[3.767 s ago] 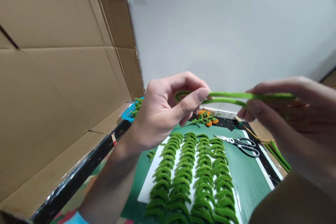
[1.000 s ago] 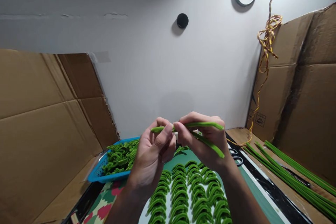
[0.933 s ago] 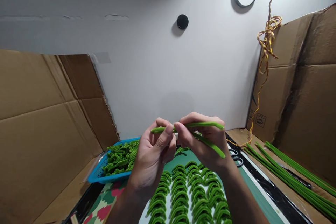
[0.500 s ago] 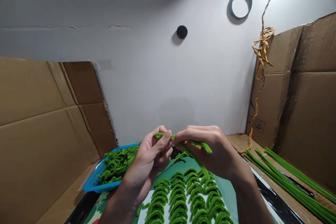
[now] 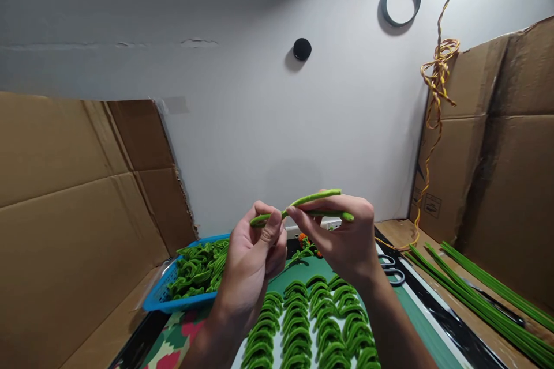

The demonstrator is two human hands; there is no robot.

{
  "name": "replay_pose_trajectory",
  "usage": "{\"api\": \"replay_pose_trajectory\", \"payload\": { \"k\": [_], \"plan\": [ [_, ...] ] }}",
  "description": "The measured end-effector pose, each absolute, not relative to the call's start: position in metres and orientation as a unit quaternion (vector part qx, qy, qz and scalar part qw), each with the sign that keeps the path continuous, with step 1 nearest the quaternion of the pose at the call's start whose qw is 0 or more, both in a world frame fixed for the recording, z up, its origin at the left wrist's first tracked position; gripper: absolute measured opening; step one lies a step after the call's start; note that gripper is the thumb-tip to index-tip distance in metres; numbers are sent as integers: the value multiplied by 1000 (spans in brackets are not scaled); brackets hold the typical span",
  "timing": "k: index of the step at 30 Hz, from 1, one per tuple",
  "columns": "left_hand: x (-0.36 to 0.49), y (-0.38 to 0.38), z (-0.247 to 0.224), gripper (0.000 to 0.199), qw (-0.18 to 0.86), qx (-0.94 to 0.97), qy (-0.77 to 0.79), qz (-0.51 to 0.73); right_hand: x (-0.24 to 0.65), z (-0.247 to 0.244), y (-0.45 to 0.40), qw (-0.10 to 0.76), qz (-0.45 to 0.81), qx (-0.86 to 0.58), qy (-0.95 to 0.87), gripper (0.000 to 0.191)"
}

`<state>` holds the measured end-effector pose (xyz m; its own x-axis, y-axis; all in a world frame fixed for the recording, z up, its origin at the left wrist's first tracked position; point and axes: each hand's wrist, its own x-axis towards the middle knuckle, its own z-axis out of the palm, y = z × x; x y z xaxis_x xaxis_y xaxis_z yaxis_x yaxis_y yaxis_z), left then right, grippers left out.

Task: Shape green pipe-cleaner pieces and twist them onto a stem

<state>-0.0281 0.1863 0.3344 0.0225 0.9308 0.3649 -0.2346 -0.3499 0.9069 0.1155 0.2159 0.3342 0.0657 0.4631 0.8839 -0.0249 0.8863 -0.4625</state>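
Observation:
A green pipe cleaner (image 5: 318, 195) is stretched between my two hands above the work surface, bent into a small loop at its left end. My left hand (image 5: 253, 253) is closed, pinching the loop between thumb and fingers. Beside it my right hand (image 5: 348, 242) pinches the stem near where its two strands cross. Both free strands point right, one above the other. Below the hands, rows of curved green pipe cleaner pieces (image 5: 296, 326) lie on a white board, partly covered by my forearms.
At left, a blue basket (image 5: 177, 304) holds a heap of green pieces. Scissors (image 5: 392, 277) rest at right on the green mat (image 5: 409, 311), near straight green stems (image 5: 471, 297). Orange bits (image 5: 303, 239) show behind my hands. Cardboard panels (image 5: 86, 219) flank both sides; a twisted wire (image 5: 439, 69) hangs at right.
My right hand has turned, thumb now toward me, and one long strand that hung down now points up to the right. The left hand still pinches the loop. The scissors have come into sight.

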Motion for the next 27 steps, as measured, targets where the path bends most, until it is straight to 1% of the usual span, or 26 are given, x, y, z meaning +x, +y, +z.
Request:
{"api": "replay_pose_trajectory", "payload": {
  "k": [3,6,8,10,14,16,20,23,25,27],
  "plan": [
    [-31,191,326,33,381,562,326,657,111,335,215,717,164,-184,-652,7],
    [-39,192,324,32,281,581,361,674,114,335,214,704,112,-191,-675,11],
    [-46,191,327,33,213,588,388,677,119,335,212,668,68,-189,-717,12],
    [-53,191,330,33,168,594,405,674,126,337,207,618,43,-179,-764,13],
    [-62,190,336,26,101,617,427,653,137,344,197,516,57,-208,-829,26],
    [-64,189,337,20,59,637,437,633,138,345,196,476,73,-233,-845,28],
    [-59,189,336,12,34,671,433,601,133,343,202,470,47,-278,-836,23],
    [-54,189,335,9,27,688,424,588,130,340,206,447,20,-306,-841,24],
    [-53,188,336,10,39,697,422,578,131,341,206,437,24,-306,-845,25],
    [-53,187,338,14,79,703,425,564,133,341,204,433,38,-304,-848,24]
  ]
}}
